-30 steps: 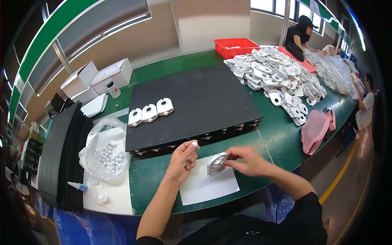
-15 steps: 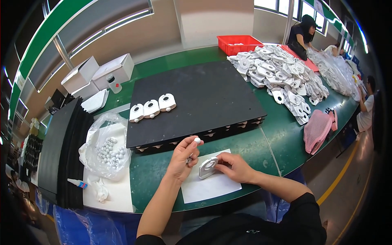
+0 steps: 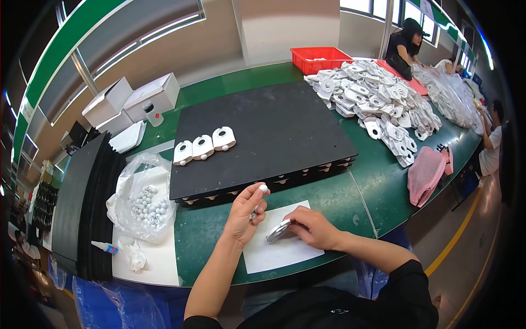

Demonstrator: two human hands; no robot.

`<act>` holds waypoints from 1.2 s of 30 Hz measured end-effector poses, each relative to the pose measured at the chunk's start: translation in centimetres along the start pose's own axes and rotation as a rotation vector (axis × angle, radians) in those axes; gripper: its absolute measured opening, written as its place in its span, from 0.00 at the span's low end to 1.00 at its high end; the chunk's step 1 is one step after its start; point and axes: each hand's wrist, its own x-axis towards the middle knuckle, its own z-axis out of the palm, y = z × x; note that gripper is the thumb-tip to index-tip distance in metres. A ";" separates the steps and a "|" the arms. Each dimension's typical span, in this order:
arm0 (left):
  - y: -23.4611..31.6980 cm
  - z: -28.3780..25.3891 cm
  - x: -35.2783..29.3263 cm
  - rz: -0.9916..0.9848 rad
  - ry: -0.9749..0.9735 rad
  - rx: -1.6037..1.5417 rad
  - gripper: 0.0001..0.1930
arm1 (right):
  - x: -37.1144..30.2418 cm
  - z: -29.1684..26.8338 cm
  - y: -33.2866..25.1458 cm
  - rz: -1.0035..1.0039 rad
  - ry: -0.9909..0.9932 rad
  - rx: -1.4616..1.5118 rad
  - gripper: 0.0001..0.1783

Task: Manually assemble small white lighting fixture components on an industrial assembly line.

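Observation:
My left hand [image 3: 244,215] pinches a small white ball [image 3: 263,188] between thumb and forefinger. More small balls [image 3: 253,214] show under its curled fingers. Just to the right, my right hand [image 3: 316,229] grips a white plastic part [image 3: 277,232], tilted and seen nearly edge-on over a sheet of white paper [image 3: 285,261]. Beyond both hands lies a stack of black boards [image 3: 268,129]. On its top, at the left, three white parts [image 3: 203,146] with round holes stand in a row, each with a ball at its near edge.
A clear plastic bag [image 3: 149,205] of white balls lies left, near a glue bottle [image 3: 104,247] and crumpled tissue [image 3: 132,256]. Far right are a heap of white parts [image 3: 378,96], a red bin [image 3: 320,59] and a pink mesh bag [image 3: 426,175]. Another person [image 3: 405,46] works behind.
My right hand has turned the white part from facing me with its hole showing to nearly edge-on. My left hand holds the ball in almost the same spot.

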 end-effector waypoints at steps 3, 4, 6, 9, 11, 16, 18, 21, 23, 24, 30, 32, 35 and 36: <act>0.1 0.4 -0.1 0.019 0.006 0.004 0.11 | 0.0 0.1 0.0 -0.006 -0.046 -0.001 0.08; 0.1 0.4 -0.1 0.018 0.005 0.004 0.11 | 0.0 0.1 0.2 0.136 -0.088 0.171 0.08; 0.2 0.6 -0.1 0.003 0.018 0.009 0.11 | 0.1 -0.2 0.6 0.328 -0.119 0.515 0.08; 0.3 0.2 -0.2 -0.028 -0.028 0.018 0.12 | 0.6 -1.0 0.6 0.416 -0.064 0.795 0.07; 0.2 0.4 -0.3 -0.029 -0.038 0.031 0.11 | 0.5 -1.4 1.2 0.496 0.007 1.061 0.05; -0.2 0.2 -0.5 -0.048 -0.076 0.108 0.07 | 0.9 -2.7 1.5 0.371 0.040 1.143 0.07; 0.0 0.7 -0.6 -0.043 -0.070 0.145 0.08 | 0.9 -3.3 2.0 0.236 0.071 0.955 0.07; 0.2 1.0 -0.9 -0.053 -0.075 0.216 0.10 | 1.2 -3.9 1.6 -0.151 0.142 0.640 0.09; 0.2 1.0 -1.0 -0.050 -0.084 0.207 0.11 | 1.8 -5.0 0.8 -0.463 0.193 0.118 0.10; 0.2 1.0 -1.1 -0.048 -0.093 0.197 0.13 | 2.0 -5.4 0.3 -0.586 0.209 -0.087 0.10; 0.0 1.1 -0.8 -0.061 -0.105 0.223 0.13 | 1.8 -5.9 0.3 -0.712 0.132 -0.343 0.11; 0.0 1.1 -0.8 -0.062 -0.103 0.229 0.13 | 1.9 -5.6 0.7 -0.676 0.175 -0.279 0.10; 0.0 1.7 -0.9 -0.090 -0.082 0.222 0.12 | 1.9 -4.5 1.4 -0.452 0.263 0.091 0.12; 0.0 1.9 -0.9 -0.114 -0.061 0.210 0.11 | 1.5 -3.8 1.8 -0.240 0.253 0.342 0.13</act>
